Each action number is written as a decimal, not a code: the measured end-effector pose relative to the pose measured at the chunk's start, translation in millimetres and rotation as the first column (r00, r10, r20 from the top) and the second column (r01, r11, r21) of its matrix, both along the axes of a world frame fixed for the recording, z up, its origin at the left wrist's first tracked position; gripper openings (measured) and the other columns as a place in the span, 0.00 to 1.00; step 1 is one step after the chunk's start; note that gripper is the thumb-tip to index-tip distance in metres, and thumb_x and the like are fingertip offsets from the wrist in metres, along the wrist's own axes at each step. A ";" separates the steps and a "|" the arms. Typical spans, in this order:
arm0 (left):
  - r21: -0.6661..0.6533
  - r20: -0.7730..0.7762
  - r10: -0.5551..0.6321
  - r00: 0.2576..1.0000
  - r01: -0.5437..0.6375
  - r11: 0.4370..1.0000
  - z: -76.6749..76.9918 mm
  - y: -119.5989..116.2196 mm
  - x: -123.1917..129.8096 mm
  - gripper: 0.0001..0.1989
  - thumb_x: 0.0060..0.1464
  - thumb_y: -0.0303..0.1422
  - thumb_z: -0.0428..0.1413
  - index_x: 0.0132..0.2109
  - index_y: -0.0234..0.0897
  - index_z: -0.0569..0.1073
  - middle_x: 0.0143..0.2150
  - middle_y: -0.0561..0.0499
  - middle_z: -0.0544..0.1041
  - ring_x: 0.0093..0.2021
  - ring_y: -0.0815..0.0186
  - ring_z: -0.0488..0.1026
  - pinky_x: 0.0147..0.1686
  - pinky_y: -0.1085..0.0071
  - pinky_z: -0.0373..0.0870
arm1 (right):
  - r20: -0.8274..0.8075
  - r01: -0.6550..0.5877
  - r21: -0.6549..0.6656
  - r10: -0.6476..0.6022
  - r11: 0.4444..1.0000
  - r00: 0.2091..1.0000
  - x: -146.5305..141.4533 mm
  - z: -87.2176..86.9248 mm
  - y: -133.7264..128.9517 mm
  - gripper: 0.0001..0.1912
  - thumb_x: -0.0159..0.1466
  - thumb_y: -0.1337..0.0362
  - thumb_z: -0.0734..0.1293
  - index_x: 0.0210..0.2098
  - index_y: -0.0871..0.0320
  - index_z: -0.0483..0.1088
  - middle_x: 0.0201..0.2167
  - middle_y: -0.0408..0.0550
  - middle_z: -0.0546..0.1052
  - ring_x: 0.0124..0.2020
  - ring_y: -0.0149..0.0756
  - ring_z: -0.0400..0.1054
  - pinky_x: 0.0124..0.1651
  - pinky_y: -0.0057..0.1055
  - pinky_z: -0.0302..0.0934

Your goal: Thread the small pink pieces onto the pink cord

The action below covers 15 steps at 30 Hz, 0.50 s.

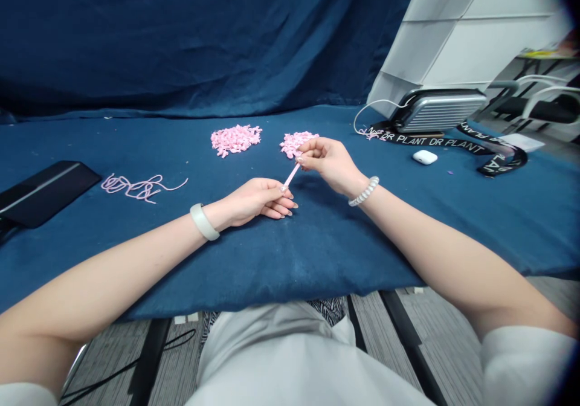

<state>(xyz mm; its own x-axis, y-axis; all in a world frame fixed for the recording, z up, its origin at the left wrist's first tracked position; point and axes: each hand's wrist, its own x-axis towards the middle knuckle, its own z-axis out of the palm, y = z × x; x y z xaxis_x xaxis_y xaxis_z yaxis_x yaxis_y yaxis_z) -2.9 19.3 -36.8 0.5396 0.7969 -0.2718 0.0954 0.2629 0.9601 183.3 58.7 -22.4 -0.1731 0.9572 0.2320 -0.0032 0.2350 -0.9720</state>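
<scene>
A blue cloth (317,255) lay underneath, perhaps so pink showed clearly. The left hand (260,202) and right hand (331,164) both pinched. Beyond sat a large pink pile (235,139) and a small pink pile (294,142) (likely close for easy reach). The pink strip (291,177), an end in each pinch, ran straight, probably lightly pulled.

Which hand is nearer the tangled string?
Left. The left hand is to the right of the string; the right hand is farther right.

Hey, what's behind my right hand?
Behind your right hand, part of a small pink pile shows on the blue cloth; whatever the hand covers can't be seen.
</scene>
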 end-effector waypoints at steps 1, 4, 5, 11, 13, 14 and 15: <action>0.027 -0.012 0.019 1.000 -0.018 0.999 -0.7 -1.1 0.7 0.10 0.53 0.37 0.56 0.35 0.32 0.71 0.36 0.43 0.79 0.34 0.66 0.77 0.30 0.74 0.73 | 0.002 0.006 0.000 -0.006 1.000 1.000 0.2 -0.3 0.3 0.09 0.49 0.73 0.70 0.29 0.62 0.67 0.21 0.41 0.71 0.23 0.24 0.66 0.30 0.24 0.63; 0.302 -0.100 0.094 0.991 -0.060 0.951 -1.9 -6.0 2.2 0.12 0.55 0.39 0.53 0.36 0.33 0.72 0.41 0.42 0.77 0.37 0.64 0.76 0.30 0.72 0.74 | 0.019 0.017 -0.021 -0.017 1.000 1.000 -0.4 -1.3 -0.2 0.09 0.49 0.74 0.70 0.29 0.62 0.66 0.20 0.40 0.71 0.22 0.24 0.65 0.29 0.23 0.63; 0.457 -0.133 0.134 0.982 -0.059 0.888 -1.4 -7.9 2.1 0.13 0.56 0.39 0.52 0.36 0.34 0.73 0.43 0.42 0.76 0.39 0.64 0.75 0.30 0.71 0.74 | 0.023 0.017 -0.033 -0.016 0.999 1.000 -1.3 -1.5 -1.0 0.09 0.49 0.74 0.70 0.29 0.62 0.66 0.19 0.40 0.71 0.22 0.24 0.65 0.28 0.23 0.62; 0.959 -0.129 0.260 0.957 0.053 0.278 8.7 -15.1 -1.6 0.08 0.55 0.31 0.52 0.33 0.35 0.76 0.48 0.44 0.73 0.47 0.62 0.71 0.45 0.67 0.70 | -0.058 -0.107 -0.117 0.101 0.987 0.993 -10.4 -1.7 -13.2 0.11 0.48 0.75 0.69 0.30 0.62 0.66 0.19 0.41 0.72 0.22 0.25 0.67 0.29 0.24 0.62; 0.961 -0.126 0.186 0.974 0.073 0.268 10.5 -16.2 -1.5 0.08 0.56 0.30 0.52 0.33 0.35 0.76 0.47 0.45 0.75 0.46 0.63 0.72 0.48 0.66 0.68 | -0.096 -0.163 -0.150 0.150 0.975 0.984 -13.3 -2.7 -16.9 0.12 0.47 0.76 0.69 0.30 0.62 0.65 0.20 0.41 0.73 0.22 0.26 0.67 0.28 0.24 0.62; 0.953 -0.118 0.156 0.981 0.067 0.297 10.9 -16.6 -1.2 0.09 0.56 0.30 0.51 0.34 0.35 0.75 0.46 0.45 0.76 0.46 0.64 0.73 0.48 0.66 0.68 | -0.113 -0.182 -0.164 0.165 0.970 0.980 -14.6 -3.7 -18.2 0.12 0.46 0.76 0.69 0.30 0.62 0.66 0.20 0.41 0.73 0.22 0.26 0.67 0.27 0.24 0.62; 0.941 -0.101 0.140 0.985 0.049 0.335 11.1 -17.1 -0.6 0.09 0.57 0.31 0.51 0.34 0.35 0.75 0.45 0.45 0.77 0.45 0.64 0.73 0.47 0.67 0.68 | -0.127 -0.194 -0.170 0.174 0.966 0.977 -15.7 -5.0 -19.1 0.13 0.46 0.77 0.68 0.30 0.62 0.66 0.20 0.41 0.73 0.21 0.26 0.67 0.27 0.24 0.62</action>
<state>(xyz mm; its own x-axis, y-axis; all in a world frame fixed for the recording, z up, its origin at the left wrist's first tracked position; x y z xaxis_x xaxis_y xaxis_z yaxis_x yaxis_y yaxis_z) -3.5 2.2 -25.7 0.5256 0.5956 0.6074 0.2659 -0.7933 0.5477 167.6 39.6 -27.3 -0.3336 0.9388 0.0860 -0.1391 0.0412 -0.9894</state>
